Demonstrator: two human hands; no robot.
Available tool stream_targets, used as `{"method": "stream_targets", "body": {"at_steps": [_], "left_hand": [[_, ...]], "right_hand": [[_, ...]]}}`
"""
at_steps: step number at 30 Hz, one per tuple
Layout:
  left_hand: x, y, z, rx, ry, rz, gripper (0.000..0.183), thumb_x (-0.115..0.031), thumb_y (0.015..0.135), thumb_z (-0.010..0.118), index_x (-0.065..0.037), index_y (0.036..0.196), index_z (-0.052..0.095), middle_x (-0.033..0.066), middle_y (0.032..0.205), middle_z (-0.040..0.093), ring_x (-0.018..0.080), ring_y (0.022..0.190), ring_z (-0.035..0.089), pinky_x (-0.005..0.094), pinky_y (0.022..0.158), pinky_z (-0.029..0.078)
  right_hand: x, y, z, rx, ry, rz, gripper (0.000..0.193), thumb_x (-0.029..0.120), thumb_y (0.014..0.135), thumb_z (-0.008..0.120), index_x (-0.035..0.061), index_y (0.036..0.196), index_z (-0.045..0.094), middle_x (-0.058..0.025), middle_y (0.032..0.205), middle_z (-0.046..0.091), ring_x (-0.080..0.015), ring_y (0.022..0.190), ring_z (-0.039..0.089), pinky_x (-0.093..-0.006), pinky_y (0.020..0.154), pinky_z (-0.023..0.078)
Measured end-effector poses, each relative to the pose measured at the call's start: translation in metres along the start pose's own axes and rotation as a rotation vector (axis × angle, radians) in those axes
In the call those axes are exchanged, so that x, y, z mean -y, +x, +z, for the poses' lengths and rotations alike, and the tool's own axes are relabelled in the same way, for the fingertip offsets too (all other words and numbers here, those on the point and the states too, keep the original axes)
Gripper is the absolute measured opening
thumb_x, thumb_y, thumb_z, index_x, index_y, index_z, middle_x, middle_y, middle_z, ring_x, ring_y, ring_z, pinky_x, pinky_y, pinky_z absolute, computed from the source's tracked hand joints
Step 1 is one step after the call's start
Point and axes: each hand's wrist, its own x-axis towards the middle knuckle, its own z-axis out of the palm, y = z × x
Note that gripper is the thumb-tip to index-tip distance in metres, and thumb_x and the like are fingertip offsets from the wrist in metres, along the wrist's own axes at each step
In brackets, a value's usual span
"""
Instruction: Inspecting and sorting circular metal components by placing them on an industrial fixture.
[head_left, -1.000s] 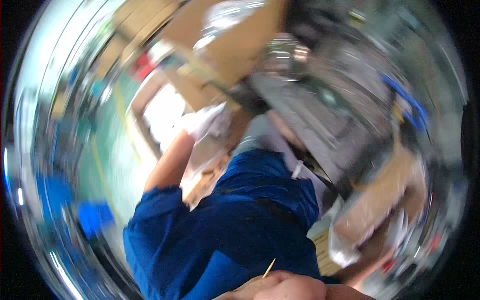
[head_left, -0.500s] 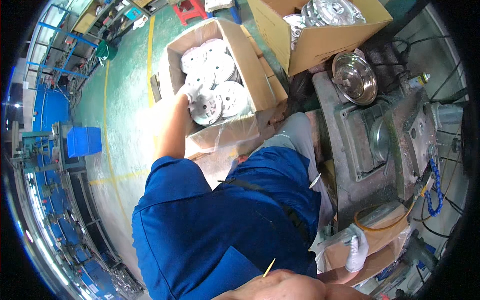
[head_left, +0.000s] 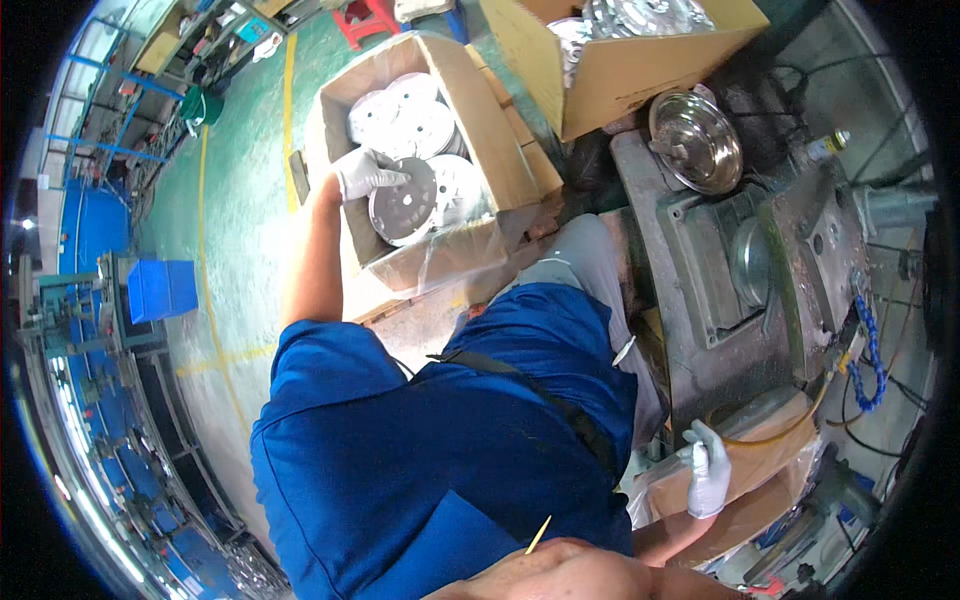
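Note:
My left hand (head_left: 368, 175), in a pale glove, grips a round grey metal disc (head_left: 403, 208) by its upper left edge, the thumb and fingers closed on the rim. The disc has a small centre hole and is tilted over the cardboard box (head_left: 480, 130), which holds stacks of similar white-silver discs (head_left: 415, 125). My right hand (head_left: 708, 470), also gloved, hangs beside my body with loosely bent fingers slightly apart and nothing seen in it. It is in front of another cardboard box (head_left: 765, 470), lined with plastic.
At right stands a machine bed (head_left: 690, 340) with a steel bowl (head_left: 697, 142) on its far corner and a blue jointed hose (head_left: 868, 350). A second carton (head_left: 640, 85) of shiny metal parts is behind. A blue bin (head_left: 163, 289) and red stool (head_left: 365, 20) stand farther off.
My left hand has drawn the disc up from the stack and tilted it, so its face looks darker. My right hand has risen slightly. The whole view has shifted a little.

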Motion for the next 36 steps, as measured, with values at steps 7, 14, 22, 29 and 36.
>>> {"method": "stream_targets", "body": {"at_steps": [7,14,22,29,36], "left_hand": [[-0.169,-0.056,0.018,-0.079,0.011,0.498,0.02,-0.02,0.078,0.07,0.0,0.084,0.07,0.0036,0.072,0.066,0.0093,0.064,0.058,0.0272,0.06,0.046],[-0.308,-0.106,0.165,0.021,0.84,1.592,0.019,-0.024,0.076,0.068,-0.012,0.092,0.065,0.0016,0.061,0.053,0.0173,0.052,0.055,0.0317,0.045,0.043],[-0.334,-0.118,0.217,-0.146,0.557,1.586,0.082,-0.052,0.058,0.078,-0.009,0.123,0.054,0.0109,0.096,0.059,0.0274,0.089,0.058,0.0402,0.072,0.046],[-0.353,-0.073,0.261,0.563,-0.122,0.885,0.075,-0.032,0.066,0.083,0.006,0.122,0.051,0.0158,0.107,0.065,0.014,0.097,0.061,0.0281,0.085,0.049],[-0.384,-0.031,0.228,0.278,-0.196,0.882,0.043,-0.015,0.072,0.08,0.008,0.102,0.058,0.0125,0.093,0.066,0.0132,0.082,0.063,0.026,0.072,0.053]], "right_hand": [[0.01,0.025,0.029,0.21,0.345,-0.075,0.042,0.024,0.092,0.054,-0.0038,0.123,0.054,-0.0107,0.102,0.066,-0.0138,0.08,0.061,-0.0267,0.074,0.049],[0.041,0.078,0.072,0.534,1.22,-0.186,0.097,0.076,0.081,0.035,-0.0073,0.132,0.04,-0.0237,0.114,0.059,-0.0309,0.091,0.065,-0.0377,0.067,0.058],[0.016,0.058,0.053,-0.118,1.251,-0.237,0.033,0.008,0.084,0.06,-0.0017,0.116,0.056,-0.0082,0.104,0.064,-0.0168,0.095,0.061,-0.0299,0.083,0.049],[0.017,0.066,0.042,0.018,1.101,-0.411,0.046,0.015,0.089,0.058,-0.0028,0.13,0.045,-0.0093,0.11,0.061,-0.0143,0.091,0.061,-0.0256,0.081,0.049],[-0.01,0.052,0.037,0.004,0.756,-0.328,0.058,0.034,0.096,0.048,0.0004,0.141,0.031,-0.0129,0.111,0.06,-0.0125,0.077,0.061,-0.0229,0.064,0.051]]}}
